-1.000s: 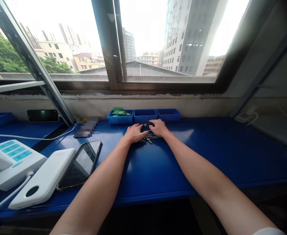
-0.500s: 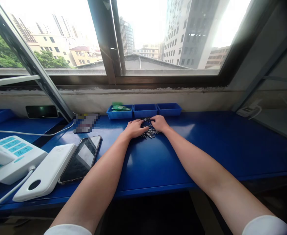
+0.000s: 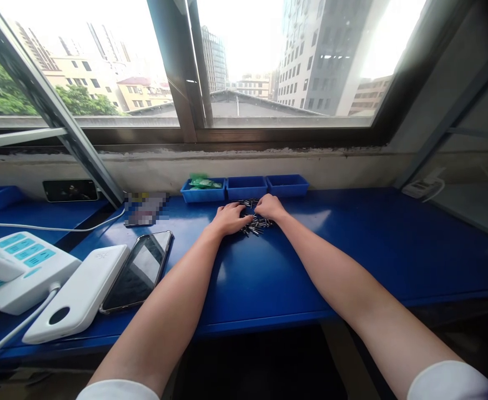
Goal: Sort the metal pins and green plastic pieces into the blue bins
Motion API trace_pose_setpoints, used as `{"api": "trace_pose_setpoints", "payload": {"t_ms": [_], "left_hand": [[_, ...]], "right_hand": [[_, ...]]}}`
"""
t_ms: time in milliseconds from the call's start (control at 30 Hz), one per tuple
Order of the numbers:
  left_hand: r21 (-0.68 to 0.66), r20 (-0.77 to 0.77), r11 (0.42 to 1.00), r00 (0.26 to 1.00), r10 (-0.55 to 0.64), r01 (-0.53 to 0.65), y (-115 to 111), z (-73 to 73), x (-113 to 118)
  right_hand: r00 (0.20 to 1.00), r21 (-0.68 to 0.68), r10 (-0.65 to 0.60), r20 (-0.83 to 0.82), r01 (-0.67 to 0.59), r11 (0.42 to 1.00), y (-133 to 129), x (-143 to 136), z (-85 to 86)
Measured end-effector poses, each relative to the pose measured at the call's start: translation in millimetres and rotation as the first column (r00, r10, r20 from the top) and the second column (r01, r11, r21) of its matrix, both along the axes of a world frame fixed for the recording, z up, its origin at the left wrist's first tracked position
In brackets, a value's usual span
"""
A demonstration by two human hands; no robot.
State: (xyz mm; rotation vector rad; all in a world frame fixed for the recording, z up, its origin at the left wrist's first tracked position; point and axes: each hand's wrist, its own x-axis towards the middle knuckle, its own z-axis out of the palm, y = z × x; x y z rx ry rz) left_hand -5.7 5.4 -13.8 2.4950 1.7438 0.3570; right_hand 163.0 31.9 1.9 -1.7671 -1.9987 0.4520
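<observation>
Many small, slender silver-and-black metal pieces (image 3: 255,225), which look like screws, lie in a loose heap on the blue table (image 3: 260,278). At the heap's left side rests my left hand (image 3: 229,219), open, with its thumb apart from the fingers and over some of the pieces. My right hand (image 3: 270,208) is at the right side of the heap, with fingers curled and their tips close together. Whatever may be between those fingertips is too small to make out. A few more pieces lie behind, between the two hands.
Three blue bins stand behind my hands: the left bin (image 3: 204,193) holds green-and-white packets, beside a middle bin (image 3: 247,189) and a right bin (image 3: 287,186). To the left lie a phone (image 3: 139,272), a white power bank (image 3: 79,294) and a power strip (image 3: 27,266) with cables.
My right hand has shifted slightly left and its fingers have curled in more. My left hand stays in place. The screen of the phone at the far left shows a different picture.
</observation>
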Motion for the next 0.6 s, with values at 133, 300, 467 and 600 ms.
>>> {"api": "trace_pose_setpoints", "payload": {"t_ms": [133, 300, 467, 600], "left_hand": [[0.002, -0.005, 1.000, 1.000, 0.004, -0.004, -1, 0.6, 1], [-0.005, -0.020, 1.000, 1.000, 0.013, -0.013, 0, 1.4, 1], [0.009, -0.007, 1.000, 1.000, -0.010, 0.010, 1, -0.1, 1], [0.068, 0.041, 0.998, 0.999, 0.006, -0.009, -3, 3.0, 4]], "right_hand": [[0.997, -0.088, -0.014, 0.079, 0.021, 0.996, -4, -4, 7.5], [0.986, -0.127, 0.057, 0.157, -0.037, 0.991, -8, -6, 9.7], [0.968, -0.018, 0.153, 0.200, -0.152, 0.988, -7, -4, -2.2], [0.979, 0.175, 0.164, 0.120, -0.183, 0.967, -5, -1, -13.2]]}}
